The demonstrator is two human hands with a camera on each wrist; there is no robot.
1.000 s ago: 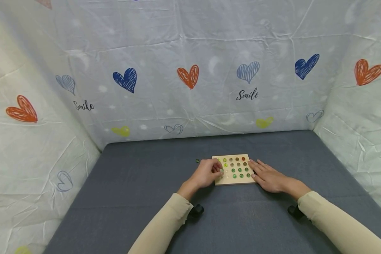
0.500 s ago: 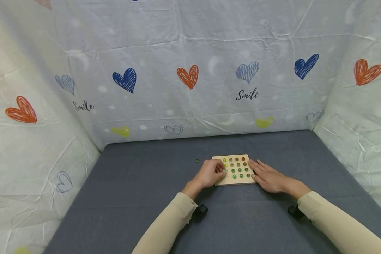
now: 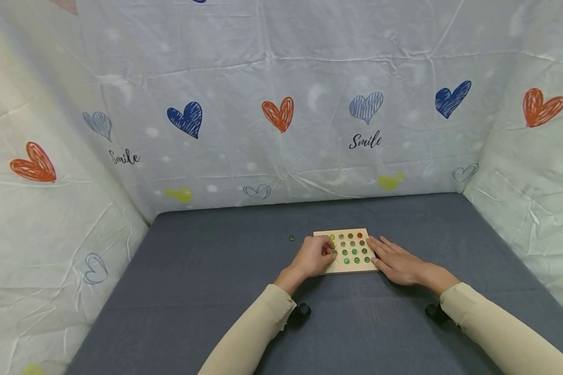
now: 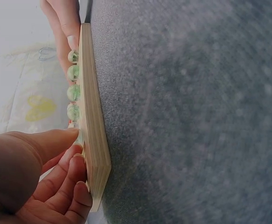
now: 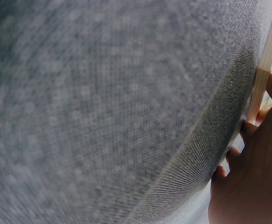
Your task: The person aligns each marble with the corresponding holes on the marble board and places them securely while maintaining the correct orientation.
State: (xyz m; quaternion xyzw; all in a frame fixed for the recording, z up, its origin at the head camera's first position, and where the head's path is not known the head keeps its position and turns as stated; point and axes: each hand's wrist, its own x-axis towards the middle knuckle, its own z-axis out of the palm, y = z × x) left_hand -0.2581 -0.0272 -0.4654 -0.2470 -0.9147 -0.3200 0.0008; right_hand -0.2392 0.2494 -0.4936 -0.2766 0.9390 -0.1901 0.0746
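A pale wooden board (image 3: 333, 268) with rows of round hollows lies on the dark cloth, holding several glass marbles (image 3: 354, 251) in green, yellow, brown and red. My left hand (image 3: 309, 256) is over the board's left part, thumb and curled fingers pinching a green marble (image 4: 79, 138) at its surface; the fingers mostly cover this marble. Flat against the right edge rests my right hand (image 3: 399, 262), its straight fingers touching the wood. In the left wrist view, a line of marbles (image 4: 74, 92) stands along the near edge. The board's left hollows are hidden behind my left hand.
A lone green marble (image 3: 292, 238) lies on the dark cloth (image 3: 216, 265), left of the board. White curtains (image 3: 319, 156) printed with hearts enclose the table's back and sides. Each wrist carries a black device (image 3: 300, 314).
My left hand has shifted slightly right with the marble, bringing it down at a hollow in the board's third row from the back. My right hand has stayed in place.
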